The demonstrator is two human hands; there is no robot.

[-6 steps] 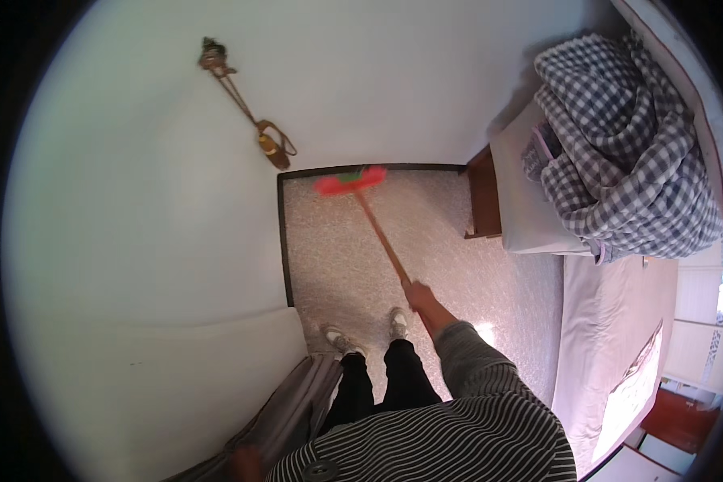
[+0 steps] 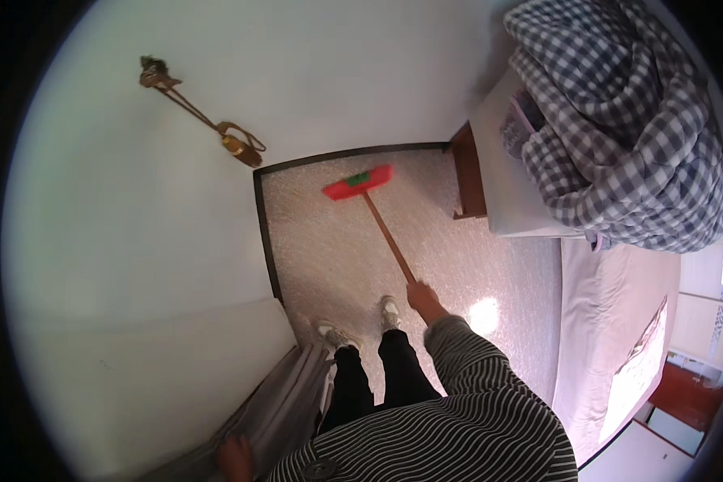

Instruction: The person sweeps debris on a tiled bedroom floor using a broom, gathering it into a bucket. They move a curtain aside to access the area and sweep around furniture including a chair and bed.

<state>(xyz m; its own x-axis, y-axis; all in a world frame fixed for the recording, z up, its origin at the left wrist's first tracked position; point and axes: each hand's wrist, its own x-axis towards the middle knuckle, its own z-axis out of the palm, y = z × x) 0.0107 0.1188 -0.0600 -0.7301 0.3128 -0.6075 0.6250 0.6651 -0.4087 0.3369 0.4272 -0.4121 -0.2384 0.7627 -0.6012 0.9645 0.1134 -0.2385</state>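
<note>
A broom with a wooden handle (image 2: 388, 237) and a flat red head (image 2: 341, 190) with a green patch in its middle reaches out ahead of me. Its head rests at the floor, a little short of the far baseboard. My right hand (image 2: 424, 299) is closed round the upper part of the handle, ahead of my striped sleeve; the handle's top end is hidden behind hand and arm. Low at the left, my left hand (image 2: 234, 459) is dim beside a grey curtain (image 2: 277, 398). Its fingers are too unclear to tell whether they grip the cloth.
White walls meet at a corner with a dark baseboard (image 2: 353, 153). A brown corded ornament (image 2: 241, 149) hangs on the wall. On the right, a checked blanket (image 2: 627, 136) is heaped on a pale bed or seat, with a brown wooden panel (image 2: 467, 173) at its end. My shoes (image 2: 390, 312) stand on speckled floor.
The broom head has come away from the far baseboard toward me and shows sharper. My right hand keeps its hold on the handle. The whole view has turned slightly.
</note>
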